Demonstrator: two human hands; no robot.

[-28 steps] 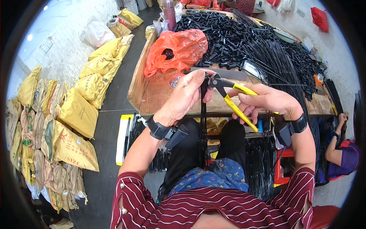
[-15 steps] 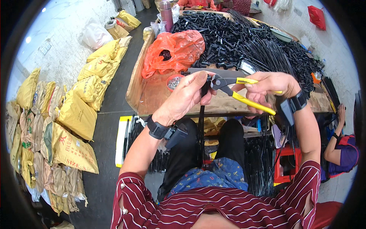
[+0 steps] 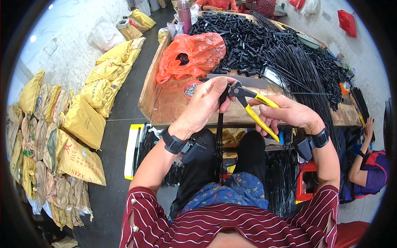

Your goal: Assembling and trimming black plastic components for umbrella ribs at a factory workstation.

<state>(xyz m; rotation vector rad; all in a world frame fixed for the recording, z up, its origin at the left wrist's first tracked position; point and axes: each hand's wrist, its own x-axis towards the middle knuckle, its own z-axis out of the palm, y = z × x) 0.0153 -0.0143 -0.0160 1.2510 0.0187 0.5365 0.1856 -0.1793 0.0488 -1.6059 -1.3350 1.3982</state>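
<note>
My left hand (image 3: 200,101) is closed around a black piece (image 3: 223,98), mostly hidden by my fingers, with thin black strands (image 3: 219,134) hanging below it. In my right hand (image 3: 291,112) is a pair of pincers (image 3: 261,122) with yellow handles and a dark metal head. The pincers' jaws are up against the black piece, beside my left thumb and fingertips. Their handles are spread apart, and my fingers lie around them. Just beyond my left hand stands a small red tub (image 3: 191,89) of small shiny metal pieces.
The wooden table (image 3: 169,103) carries a red plastic bag (image 3: 198,51), heaped black tubular parts (image 3: 244,39), long black rods (image 3: 295,66) and a purple bottle (image 3: 184,16). Yellow sacks (image 3: 84,120) line the left floor. Another person's arm (image 3: 360,165) is at the right; others sit beyond the table.
My right hand has moved slightly down and toward me, swinging the pincers' handles downward. The jaws stay at the black piece, and my left hand keeps nearly the same place.
</note>
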